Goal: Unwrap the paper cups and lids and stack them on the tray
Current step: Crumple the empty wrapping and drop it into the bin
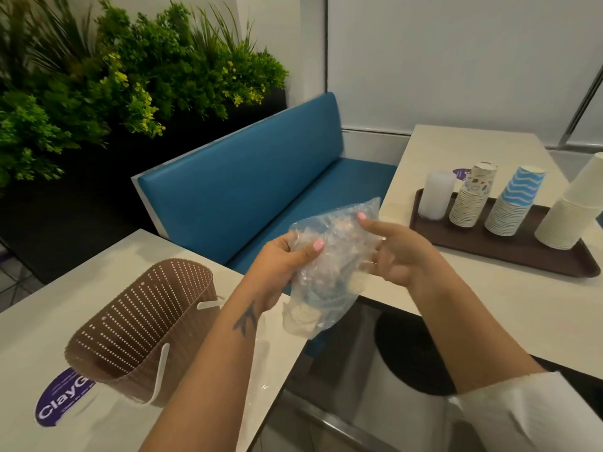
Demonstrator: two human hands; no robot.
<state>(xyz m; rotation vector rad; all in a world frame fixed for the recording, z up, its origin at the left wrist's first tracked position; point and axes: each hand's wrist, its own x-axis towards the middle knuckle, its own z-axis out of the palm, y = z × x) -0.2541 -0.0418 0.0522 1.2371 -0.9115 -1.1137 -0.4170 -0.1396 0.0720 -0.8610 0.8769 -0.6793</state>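
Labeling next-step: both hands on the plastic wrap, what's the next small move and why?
Probably drop the wrap into the basket. It looks crumpled and mostly empty, gripped by the left hand and right hand, while four stacks already stand on the tray. The basket lies near the left hand.

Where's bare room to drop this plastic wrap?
Bare tabletop lies in front of the brown tray, toward its near edge. The left table is bare behind the woven basket. The tray's back row is crowded with cup stacks.

Pink-painted nails on both hands (pixel 342 252), a dark tattoo (pixel 245 319) on the left forearm, a white sleeve (pixel 528 415) on the right arm.
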